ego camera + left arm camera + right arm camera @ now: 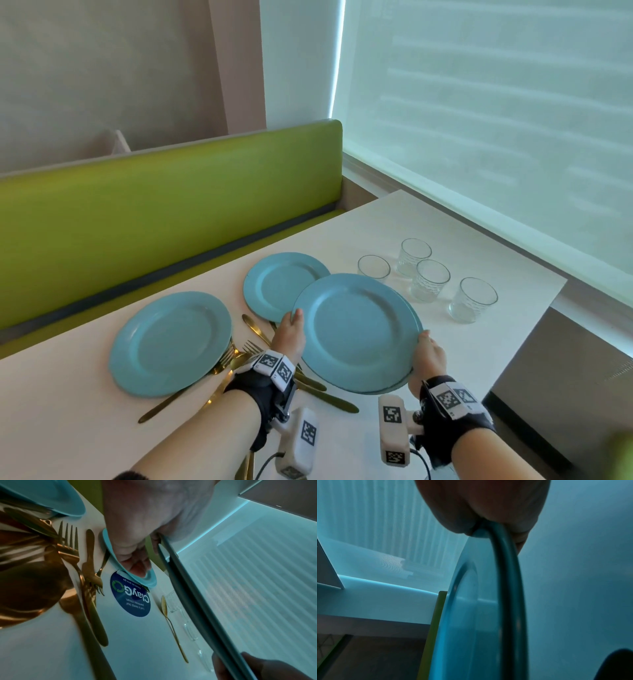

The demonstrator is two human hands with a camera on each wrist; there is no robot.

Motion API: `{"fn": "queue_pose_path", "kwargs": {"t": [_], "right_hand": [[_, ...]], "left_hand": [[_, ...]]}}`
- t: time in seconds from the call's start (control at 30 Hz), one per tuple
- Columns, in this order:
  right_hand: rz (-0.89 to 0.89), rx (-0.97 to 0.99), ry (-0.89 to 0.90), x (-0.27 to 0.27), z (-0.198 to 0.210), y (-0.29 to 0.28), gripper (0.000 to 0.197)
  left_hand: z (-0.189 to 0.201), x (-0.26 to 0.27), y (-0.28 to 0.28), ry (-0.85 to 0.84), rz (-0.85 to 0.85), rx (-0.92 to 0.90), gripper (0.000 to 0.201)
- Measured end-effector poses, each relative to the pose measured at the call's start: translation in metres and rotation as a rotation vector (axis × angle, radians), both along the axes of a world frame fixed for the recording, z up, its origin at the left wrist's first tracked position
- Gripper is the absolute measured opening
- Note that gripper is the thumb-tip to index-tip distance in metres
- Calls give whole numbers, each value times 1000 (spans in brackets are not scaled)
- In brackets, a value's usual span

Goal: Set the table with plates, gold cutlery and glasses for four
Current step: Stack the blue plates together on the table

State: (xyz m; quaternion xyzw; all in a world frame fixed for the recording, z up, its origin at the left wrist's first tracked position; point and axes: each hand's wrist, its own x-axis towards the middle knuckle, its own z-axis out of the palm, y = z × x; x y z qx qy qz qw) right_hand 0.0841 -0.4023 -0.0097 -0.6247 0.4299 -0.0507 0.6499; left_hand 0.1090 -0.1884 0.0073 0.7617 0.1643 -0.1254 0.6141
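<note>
Both hands hold a blue plate by its rim, above the white table. My left hand grips the left edge, thumb on top; my right hand grips the near right edge. A thin second rim shows under its near edge. In the wrist views the held plate is seen edge-on between thumb and fingers. Two more blue plates lie flat, one at the left and one farther back. Gold cutlery lies piled between them. Several empty glasses stand at the right.
A green bench runs along the table's far side. A window blind borders the right, where the table's edge drops off past the glasses. Gold forks, a knife, a spoon and a round blue sticker lie under the held plate.
</note>
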Motion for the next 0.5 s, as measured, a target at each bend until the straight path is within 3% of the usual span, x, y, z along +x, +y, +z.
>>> {"fn": "queue_pose_path", "kwargs": {"t": [0.1, 0.2, 0.27, 0.33, 0.4, 0.5], "right_hand": [[-5, 35, -21, 4, 3, 15, 60], [28, -56, -57, 11, -8, 31, 67], [40, -108, -73, 21, -34, 28, 71], [47, -148, -51, 22, -30, 35, 69], [44, -183, -49, 17, -10, 48, 62], [47, -208, -42, 16, 1, 61, 59]], "left_hand": [[-5, 3, 7, 21, -9, 52, 55], [-9, 7, 18, 36, -27, 117, 58], [-10, 10, 29, 19, -76, 125, 52], [-9, 14, 47, 22, -123, 155, 44], [-11, 20, 72, 48, -109, 263, 49], [-20, 28, 129, 214, 66, 620, 55]]}}
